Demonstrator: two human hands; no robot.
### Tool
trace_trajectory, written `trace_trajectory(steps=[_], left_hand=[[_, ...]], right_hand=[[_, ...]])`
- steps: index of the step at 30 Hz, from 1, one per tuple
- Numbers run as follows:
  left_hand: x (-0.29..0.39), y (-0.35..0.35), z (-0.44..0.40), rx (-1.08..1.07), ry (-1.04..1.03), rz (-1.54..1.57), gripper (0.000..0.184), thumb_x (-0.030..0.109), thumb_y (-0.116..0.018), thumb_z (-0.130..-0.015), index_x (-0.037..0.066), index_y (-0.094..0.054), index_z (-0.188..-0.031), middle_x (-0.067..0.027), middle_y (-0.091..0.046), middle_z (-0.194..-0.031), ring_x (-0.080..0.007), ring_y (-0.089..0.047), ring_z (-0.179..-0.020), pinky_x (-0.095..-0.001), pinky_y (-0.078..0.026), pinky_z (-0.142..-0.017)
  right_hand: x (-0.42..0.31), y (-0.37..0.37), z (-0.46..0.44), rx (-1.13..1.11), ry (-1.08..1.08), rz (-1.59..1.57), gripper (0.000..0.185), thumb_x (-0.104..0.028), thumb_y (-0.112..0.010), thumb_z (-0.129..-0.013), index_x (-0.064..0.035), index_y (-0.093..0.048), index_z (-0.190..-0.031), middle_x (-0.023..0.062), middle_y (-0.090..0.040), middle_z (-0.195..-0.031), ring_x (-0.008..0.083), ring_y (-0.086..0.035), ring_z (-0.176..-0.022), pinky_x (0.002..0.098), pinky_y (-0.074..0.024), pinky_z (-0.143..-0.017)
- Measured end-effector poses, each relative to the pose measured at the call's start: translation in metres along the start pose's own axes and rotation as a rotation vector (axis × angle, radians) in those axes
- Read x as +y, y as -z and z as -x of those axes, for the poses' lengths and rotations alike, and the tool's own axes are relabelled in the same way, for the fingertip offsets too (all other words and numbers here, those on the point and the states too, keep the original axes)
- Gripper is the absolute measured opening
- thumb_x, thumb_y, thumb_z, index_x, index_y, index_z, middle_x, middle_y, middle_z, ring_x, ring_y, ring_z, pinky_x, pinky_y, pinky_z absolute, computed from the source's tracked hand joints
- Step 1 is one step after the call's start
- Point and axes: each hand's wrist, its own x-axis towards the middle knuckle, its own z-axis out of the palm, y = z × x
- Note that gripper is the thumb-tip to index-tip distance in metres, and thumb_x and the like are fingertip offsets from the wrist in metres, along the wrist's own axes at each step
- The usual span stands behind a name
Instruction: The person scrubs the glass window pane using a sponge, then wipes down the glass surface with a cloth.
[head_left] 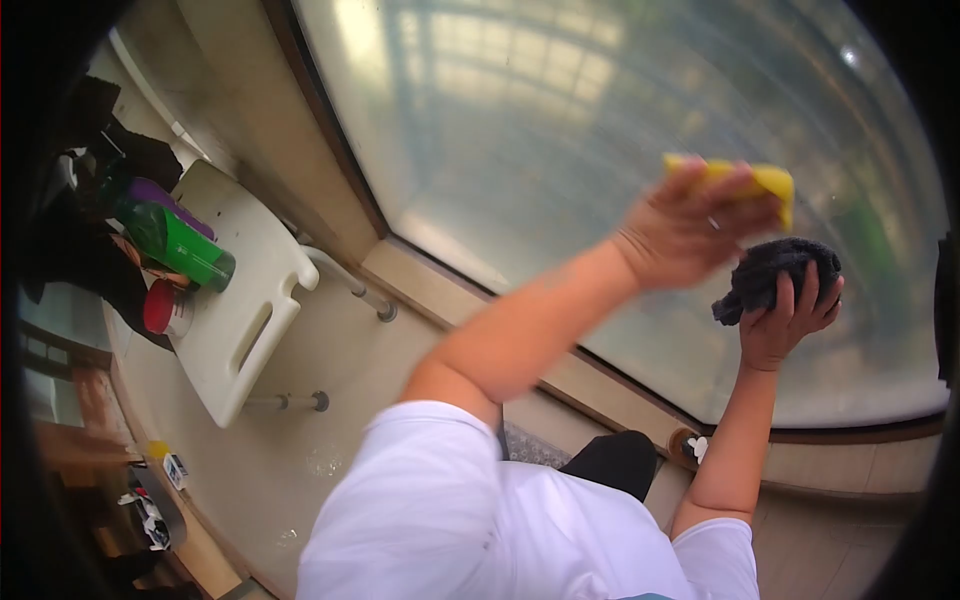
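My left hand (700, 220), slightly blurred, is closed on a yellow sponge (778, 185) against the large glass panel (520, 150). A ring shows on one of its fingers. Just below and to the right, my right hand (795, 318) grips a bunched dark cloth (780, 268), with its fingers spread around the underside. The cloth is in front of the lower right part of the glass. Sponge and cloth are close to each other. The glass looks hazy, with blurred reflections on it.
At left, a white bath seat (240, 310) carries a green bottle (180, 245), a purple item and a red-lidded jar (168, 307). Below it lies the tub (300, 470). A ledge (430, 285) runs under the glass frame. A small round container (688, 447) sits near my right arm.
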Motion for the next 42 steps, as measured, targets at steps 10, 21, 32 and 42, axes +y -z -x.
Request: trace_trajectory(steps=[10,21,32,42], left_hand=[[-0.093,0.006,-0.125,-0.089,0.313,-0.019,0.038,0.029,-0.035,-0.091,0.01,-0.039,-0.124,-0.0156,-0.042,-0.122,-0.0216,-0.042,-0.107,-0.0399,-0.037,-0.084],[-0.188,0.021,-0.016,0.317,0.746,0.058,0.048,0.029,-0.038,-0.09,0.008,-0.03,-0.133,-0.0156,-0.032,-0.134,-0.0265,-0.032,-0.121,-0.0415,-0.029,-0.096],[-0.03,-0.029,0.225,-0.203,0.423,0.038,0.07,0.049,-0.034,-0.087,0.013,-0.008,-0.141,-0.0109,-0.004,-0.147,-0.0288,-0.003,-0.135,-0.0511,-0.004,-0.105],[0.062,0.003,0.127,0.142,1.967,1.055,0.081,0.06,-0.022,-0.088,0.005,0.01,-0.138,-0.0092,0.016,-0.145,-0.0193,0.014,-0.134,-0.0359,0.009,-0.107]], right_hand=[[0.0,-0.002,-0.001,-0.004,-0.008,0.0,0.032,-0.039,-0.03,-0.091,-0.0215,-0.05,-0.109,0.0082,-0.045,-0.127,0.0439,-0.029,-0.123,0.055,-0.012,-0.1],[0.003,0.011,-0.017,-0.043,-0.012,-0.005,0.03,-0.038,-0.03,-0.091,-0.0242,-0.05,-0.109,0.0047,-0.047,-0.123,0.0373,-0.033,-0.122,0.05,-0.012,-0.101],[0.02,-0.008,-0.088,0.107,0.276,0.076,0.029,-0.023,-0.052,-0.082,-0.0021,-0.056,-0.101,0.0125,-0.06,-0.1,0.0287,-0.058,-0.089,0.0361,-0.0442,-0.075],[0.009,-0.013,-0.074,0.023,0.011,0.149,0.026,-0.019,-0.044,-0.085,0.0005,-0.053,-0.1,0.0137,-0.054,-0.099,0.0287,-0.052,-0.088,0.0369,-0.041,-0.073]])
